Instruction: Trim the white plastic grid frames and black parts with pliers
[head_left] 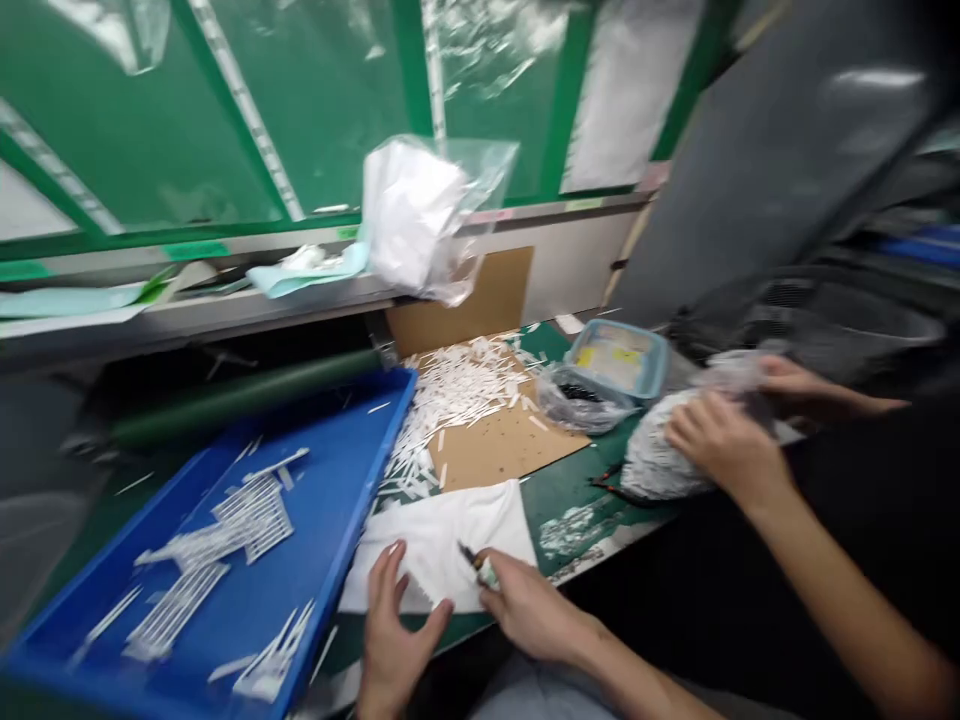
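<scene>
My left hand is over the front of a white cloth, its thumb and fingers curved but apart. A pale, toothed-looking edge shows between them; blur hides whether the hand touches it. Just right of it, my right hand is closed around a small hand tool with a dark pointed tip facing left, over the cloth. Its exact kind is unclear. Beyond the cloth, a heap of thin white plastic strips covers part of a brown cardboard sheet.
Left of the cloth, a blue tray holds white grid-like plastic parts. At right, another person's hands grip a clear bag of white pieces. Orange-handled pliers and a light-blue container are nearby. A shelf edge crosses behind.
</scene>
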